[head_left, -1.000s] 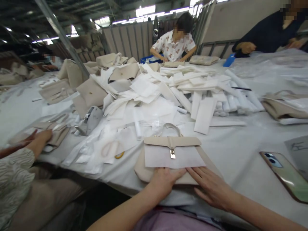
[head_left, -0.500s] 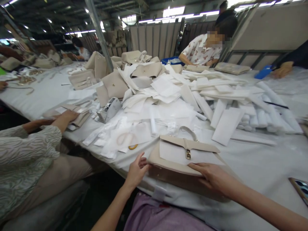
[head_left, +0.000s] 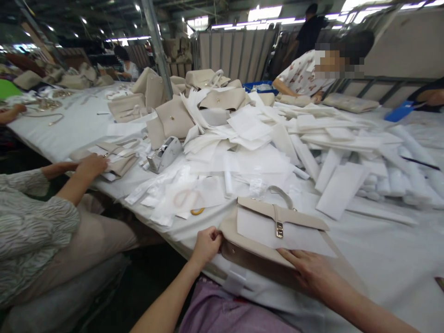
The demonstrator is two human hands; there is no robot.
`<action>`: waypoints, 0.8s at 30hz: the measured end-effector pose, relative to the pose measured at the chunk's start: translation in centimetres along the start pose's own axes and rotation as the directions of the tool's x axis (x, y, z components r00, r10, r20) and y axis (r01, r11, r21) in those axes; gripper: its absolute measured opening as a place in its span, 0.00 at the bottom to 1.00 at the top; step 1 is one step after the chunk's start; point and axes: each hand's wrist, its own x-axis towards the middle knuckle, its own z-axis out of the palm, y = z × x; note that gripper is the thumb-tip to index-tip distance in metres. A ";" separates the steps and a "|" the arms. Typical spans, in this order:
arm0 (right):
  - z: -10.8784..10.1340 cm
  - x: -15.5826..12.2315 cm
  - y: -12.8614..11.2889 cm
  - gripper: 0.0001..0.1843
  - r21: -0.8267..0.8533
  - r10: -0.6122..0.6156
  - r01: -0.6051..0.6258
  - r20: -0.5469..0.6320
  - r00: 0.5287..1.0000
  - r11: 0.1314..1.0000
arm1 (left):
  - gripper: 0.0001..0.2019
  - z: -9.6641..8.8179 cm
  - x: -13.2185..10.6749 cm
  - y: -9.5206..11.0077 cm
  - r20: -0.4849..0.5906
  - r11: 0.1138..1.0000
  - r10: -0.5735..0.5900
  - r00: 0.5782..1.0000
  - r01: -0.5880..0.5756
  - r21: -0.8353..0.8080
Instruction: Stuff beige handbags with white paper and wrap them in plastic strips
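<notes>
A beige handbag (head_left: 256, 259) with a gold clasp lies on the table in front of me, its base side towards me. White paper (head_left: 253, 226) is tucked under its flap, and its short handle (head_left: 284, 194) curves up at the far side. My left hand (head_left: 208, 245) is closed, its fingers pinching the bag's left bottom corner. Across the bottom edge lies my right hand (head_left: 308, 270), fingers on the front panel and the thumb side against the base; part of its grip is hidden.
White sheets and foam pieces (head_left: 239, 148) are heaped beyond the bag. A tape dispenser (head_left: 164, 155) and orange-handled scissors (head_left: 197, 211) lie to the left. Beside me, a co-worker's hands (head_left: 92, 164) handle another bag. More beige bags (head_left: 175, 118) are piled behind.
My left hand's fingers have closed on the bag's corner. My right hand stays at the bottom edge. The view has shifted, so most things appear farther right.
</notes>
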 end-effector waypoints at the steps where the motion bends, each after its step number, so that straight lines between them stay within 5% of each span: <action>1: 0.2 -0.1 0.0 0.32 -0.009 -0.002 0.002 -0.012 1.000 1.000 | 0.08 0.0 0.0 0.1 0.004 1.000 0.008 1.000 -0.008 0.012; 5: 0.5 -0.6 0.2 0.33 0.032 -0.016 0.017 -0.046 0.999 0.999 | 0.14 -1.5 -0.6 1.6 0.001 0.988 0.131 0.991 -0.130 0.089; 7: 0.3 -0.8 0.3 0.34 0.063 -0.013 0.016 -0.052 0.999 0.998 | 0.20 -2.4 -0.9 2.4 0.044 0.940 0.302 0.952 -0.306 0.153; 10: 0.0 -1.1 0.0 0.34 0.077 -0.007 0.010 -0.043 0.999 0.997 | 0.21 -2.8 -0.8 2.6 0.189 0.689 0.648 0.738 -0.674 0.268; 12: 0.3 -1.2 -0.5 0.34 0.042 -0.011 0.013 -0.054 0.998 0.999 | 0.20 -2.4 -0.6 1.9 0.236 0.552 0.746 0.623 -0.776 0.305; 19: 3.6 -1.7 -1.9 0.38 -0.142 -0.009 -0.019 -0.194 0.981 0.990 | 0.21 -1.3 -2.2 1.1 0.312 0.456 0.747 0.587 -0.793 0.403; 21: 3.6 -1.9 -2.3 0.38 -0.129 0.022 -0.047 -0.190 0.982 0.991 | 0.23 -0.8 -2.8 2.3 0.435 0.333 0.744 0.506 -0.847 0.415; 24: 2.7 -2.4 -3.1 0.33 -0.075 0.067 -0.081 -0.180 0.981 0.994 | 0.25 1.7 -3.0 4.5 0.599 0.119 0.738 0.311 -0.934 0.338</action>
